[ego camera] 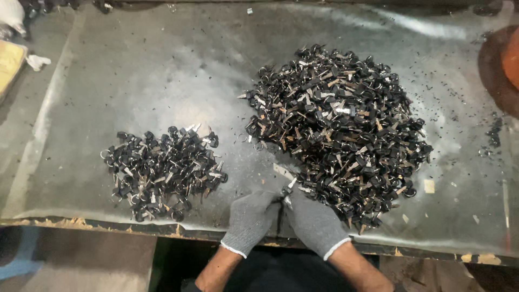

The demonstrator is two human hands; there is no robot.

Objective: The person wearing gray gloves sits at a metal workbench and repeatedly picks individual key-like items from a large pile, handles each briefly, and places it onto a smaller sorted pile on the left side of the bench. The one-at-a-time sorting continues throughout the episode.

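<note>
Gloved left hand and right hand pinched together on one key, between small pile and big pile on metal table.

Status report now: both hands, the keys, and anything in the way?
Left hand and right hand, gloved, pinch one key together. Big pile beside right hand; small pile left. No obstruction seen.

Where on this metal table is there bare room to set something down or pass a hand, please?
The metal table is bare along the far side and in the strip between the small key pile and the large key pile. It is crowded at the near edge, where the left hand and right hand meet beside the large pile.
</note>
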